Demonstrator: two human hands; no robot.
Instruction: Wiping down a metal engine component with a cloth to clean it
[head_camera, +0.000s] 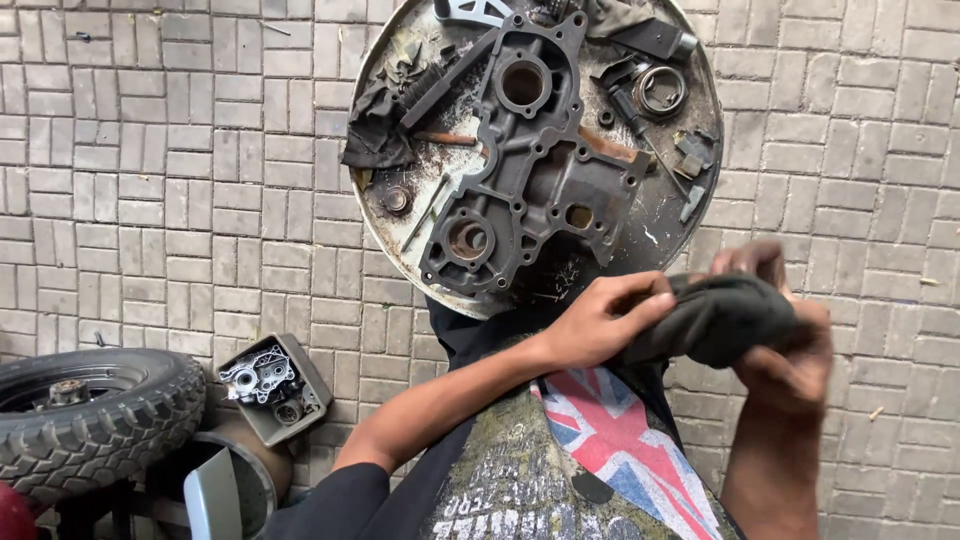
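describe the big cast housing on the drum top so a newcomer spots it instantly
Start at the round, rusty drum top at top centre, above both hands. Lying across its middle is the dark grey cast metal housing, running diagonally from upper right to lower left. Unlike the small springs, rags and bolts around it, it is by far the largest piece, with two big round bores.

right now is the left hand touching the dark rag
Touching: the head view shows the left hand with its fingers pressed onto the dark rag.

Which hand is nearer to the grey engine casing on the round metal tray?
Left. The left hand grips the dark rag just below the engine casing; the right hand holds the rag farther to the side.
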